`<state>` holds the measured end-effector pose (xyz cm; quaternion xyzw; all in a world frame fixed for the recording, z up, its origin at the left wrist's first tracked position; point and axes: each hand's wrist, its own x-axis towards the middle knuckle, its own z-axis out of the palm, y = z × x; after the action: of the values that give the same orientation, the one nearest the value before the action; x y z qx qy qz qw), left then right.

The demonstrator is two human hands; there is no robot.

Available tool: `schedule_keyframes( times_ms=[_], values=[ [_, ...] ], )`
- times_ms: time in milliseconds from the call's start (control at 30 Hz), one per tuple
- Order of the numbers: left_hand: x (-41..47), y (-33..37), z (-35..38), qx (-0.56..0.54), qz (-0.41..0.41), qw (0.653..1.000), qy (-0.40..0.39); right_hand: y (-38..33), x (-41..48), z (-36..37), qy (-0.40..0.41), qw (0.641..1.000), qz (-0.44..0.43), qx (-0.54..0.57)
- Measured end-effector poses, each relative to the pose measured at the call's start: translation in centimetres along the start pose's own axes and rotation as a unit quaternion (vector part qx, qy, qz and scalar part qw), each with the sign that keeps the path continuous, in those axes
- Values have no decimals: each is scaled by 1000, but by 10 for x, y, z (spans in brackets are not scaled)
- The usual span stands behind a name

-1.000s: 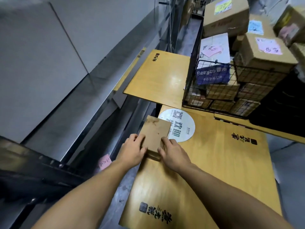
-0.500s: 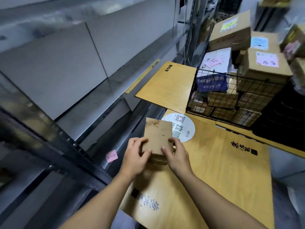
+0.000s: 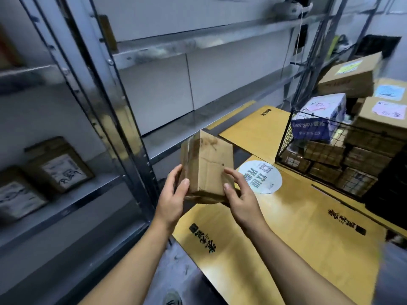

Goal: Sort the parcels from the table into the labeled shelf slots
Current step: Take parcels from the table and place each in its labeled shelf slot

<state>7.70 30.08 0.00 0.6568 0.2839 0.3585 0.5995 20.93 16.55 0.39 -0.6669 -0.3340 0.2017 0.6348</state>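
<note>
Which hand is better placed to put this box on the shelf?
Probably the left hand: it holds the cardboard box on the side facing the metal shelf, while the right hand is over the table.

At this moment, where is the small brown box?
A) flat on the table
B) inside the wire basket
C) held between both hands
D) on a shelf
C: the left hand and right hand grip the box by its sides, above the table.

Grey metal shelving (image 3: 119, 111) on my left, pale wall panels (image 3: 154, 95) behind it, yellow wooden tabletops (image 3: 297, 238) before me, grey concrete floor (image 3: 182, 278) beneath, black wire basket (image 3: 284, 142) to my right
</note>
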Motion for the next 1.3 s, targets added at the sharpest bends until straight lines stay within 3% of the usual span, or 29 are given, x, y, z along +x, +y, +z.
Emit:
schedule_keyframes(
  times_ms=[133,267,500,667,800,900,1000,1200,1300],
  values=[
    [-29,18,-37,21,49,994,99,-19,-4,36,-78,995,-27,-64],
    [-61,32,-79,134,70,978,145,-45,-18,87,-129,985,-41,-106],
    [-123,57,-170,67,76,962,254,-72,-56,165,-218,975,-11,33],
    [-185,76,-247,112,45,946,301,-101,-106,225,-315,924,45,211],
    [-244,95,-302,108,57,945,303,-124,-155,271,-375,898,29,227],
    [-288,109,-338,187,79,920,335,-141,-193,310,-329,932,-86,126],
    [-324,121,-372,233,94,895,370,-161,-227,349,-289,940,-173,56],
    [-379,142,-424,352,116,820,437,-200,-280,401,-378,913,-136,73],
    [-390,152,-442,383,129,798,446,-215,-288,419,-416,895,-133,86]
  ],
)
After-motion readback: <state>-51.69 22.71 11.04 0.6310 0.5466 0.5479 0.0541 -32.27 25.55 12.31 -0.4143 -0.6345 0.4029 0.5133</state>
